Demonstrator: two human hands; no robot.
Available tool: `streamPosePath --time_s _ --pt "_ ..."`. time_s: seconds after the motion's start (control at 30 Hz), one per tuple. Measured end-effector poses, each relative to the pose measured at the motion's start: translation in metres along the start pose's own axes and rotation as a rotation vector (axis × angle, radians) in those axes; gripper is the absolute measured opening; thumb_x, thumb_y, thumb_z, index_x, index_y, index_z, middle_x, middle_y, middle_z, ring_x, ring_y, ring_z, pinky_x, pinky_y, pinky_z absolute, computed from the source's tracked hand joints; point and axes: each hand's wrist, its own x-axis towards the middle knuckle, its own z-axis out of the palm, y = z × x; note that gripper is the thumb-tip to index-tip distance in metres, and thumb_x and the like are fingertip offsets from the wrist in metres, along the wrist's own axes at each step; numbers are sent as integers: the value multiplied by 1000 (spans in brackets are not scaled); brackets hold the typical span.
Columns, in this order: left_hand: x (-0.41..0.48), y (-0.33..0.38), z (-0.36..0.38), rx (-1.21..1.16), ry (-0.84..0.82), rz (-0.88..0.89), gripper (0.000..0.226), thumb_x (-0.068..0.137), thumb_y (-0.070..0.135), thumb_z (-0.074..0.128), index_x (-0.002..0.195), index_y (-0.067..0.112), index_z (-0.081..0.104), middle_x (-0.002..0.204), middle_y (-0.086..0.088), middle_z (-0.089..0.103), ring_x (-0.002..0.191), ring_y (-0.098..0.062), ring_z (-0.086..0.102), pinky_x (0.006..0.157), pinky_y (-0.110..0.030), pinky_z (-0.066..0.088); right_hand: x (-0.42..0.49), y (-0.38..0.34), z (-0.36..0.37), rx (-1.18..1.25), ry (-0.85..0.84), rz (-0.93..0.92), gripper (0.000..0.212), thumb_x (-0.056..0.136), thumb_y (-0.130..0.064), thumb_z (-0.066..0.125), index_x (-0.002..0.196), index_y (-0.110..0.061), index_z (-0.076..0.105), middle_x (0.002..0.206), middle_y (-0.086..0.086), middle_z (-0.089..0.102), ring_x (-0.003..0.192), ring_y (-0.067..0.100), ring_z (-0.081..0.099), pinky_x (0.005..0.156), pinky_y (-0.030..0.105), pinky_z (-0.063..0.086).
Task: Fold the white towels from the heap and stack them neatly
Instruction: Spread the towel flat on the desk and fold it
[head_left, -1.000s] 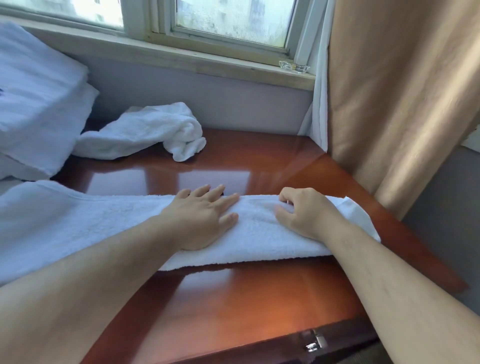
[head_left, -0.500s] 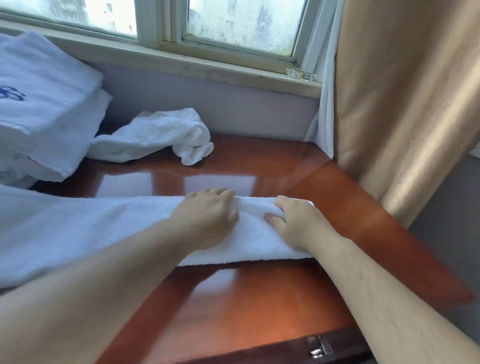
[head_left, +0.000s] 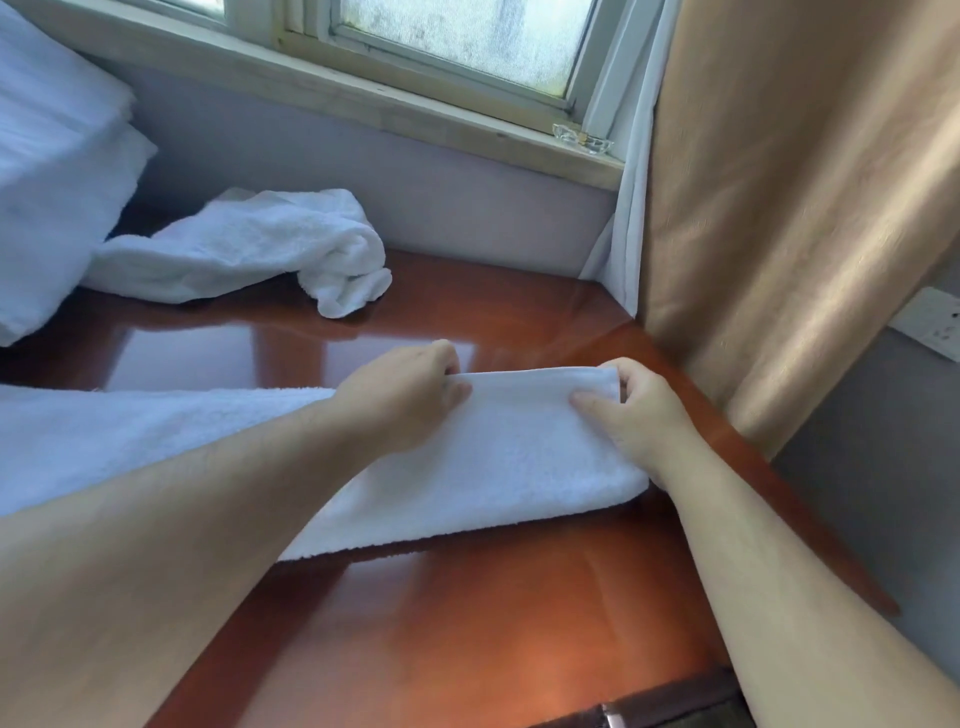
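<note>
Towel in work: the long white terry-cloth towel (head_left: 519, 457) lay across the near half of the bench, a narrow folded band running from the left edge of view to the bench's right-hand side.
Its look: plain white and doubled lengthwise. The near long edge showed a fuzzy looped pile. At the right end the far edge was raised off the wood, and the face turned toward the camera looked smoother.
Left hand: the left hand (head_left: 400, 400) pinched the raised far edge, with its fingers curled over the top of the fold.
Right hand: the right hand (head_left: 639, 415) pinched the far right corner, thumb laid on the near face and fingers curled behind it.
Between the hands: the held edge ran straight and taut.
Heap: a crumpled white terry towel (head_left: 249, 249) lay loose at the back of the bench under the sill, well apart from the band, with one end bunched into a soft roll.
Stack: thick folded white towels (head_left: 52, 156) were piled at the far left, just beside the crumpled one.
Bench: glossy reddish-brown lacquered wood (head_left: 467, 613) with mirror-like patches of window light and a small metal latch (head_left: 613, 719) at its near edge.
Surroundings: a painted wooden window sill (head_left: 415, 114) carried a small clear glass piece (head_left: 582, 139). A tan curtain (head_left: 779, 208) with a soft sheen hung in folds at right. A white wall socket (head_left: 930, 322) sat at the right edge.
</note>
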Motion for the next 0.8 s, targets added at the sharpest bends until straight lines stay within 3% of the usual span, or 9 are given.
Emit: streamPosePath --time_s 0.07,0.2,0.33,0.43,0.5,0.6,0.67,0.73,0.8 --pt "5 1 2 6 2 -4 21 100 44 46 97 24 50 87 7 50 87 -20 49 64 -34 35 7 1 1 21 29 44 12 86 -35 76 89 -29 67 83 -7 74 76 13 71 63 30 56" --pt "5 -1 14 65 31 33 22 101 44 45 98 23 50 101 5 54 97 -20 47 75 -37 40 16 6 8 -277 73 76 23 85 -44 73 81 -23 64 78 -2 68 72 18 63 58 32 49" --pt "6 -4 22 33 116 53 21 98 44 49 95 23 52 98 6 55 96 -19 48 75 -36 41 11 -1 14 -639 198 155 36 86 -58 66 88 -24 57 87 -6 63 83 18 60 73 38 48" --pt "6 -2 22 -32 173 67 16 96 40 56 89 25 53 89 11 54 91 -18 48 68 -34 37 2 -19 21 -786 403 -70 14 91 -33 63 101 -24 63 104 1 62 102 28 54 87 41 40" --pt "4 1 19 -83 205 73 12 94 36 59 88 27 57 84 13 53 89 -17 49 64 -32 35 -8 -34 35 -595 316 -240 15 90 -21 59 102 -22 68 105 3 64 103 28 55 88 40 43" --pt "-4 -3 5 -41 258 97 10 97 29 53 96 28 63 94 11 59 94 -19 51 73 -32 38 -21 -40 67 -429 -27 -244 35 99 -35 50 130 -24 63 135 0 59 127 23 49 107 38 36" --pt "-16 -12 -8 59 244 104 16 98 25 49 106 30 62 106 10 59 101 -18 47 80 -33 38 -21 -35 79 -526 -207 -139 53 102 -49 34 152 -31 40 162 -4 32 150 21 22 119 40 18" --pt "-35 -25 -19 140 168 94 22 99 26 48 114 35 59 117 12 56 111 -17 44 87 -33 35 -14 -26 77 -621 -271 -106 58 102 -52 23 158 -36 23 168 -7 12 155 19 4 122 43 7" --pt "-55 -36 -26 233 89 105 27 99 31 45 122 41 56 128 16 52 117 -14 40 91 -33 32 -7 -17 66 -654 -294 -80 57 103 -50 19 158 -38 19 168 -9 8 155 19 -1 122 45 4"
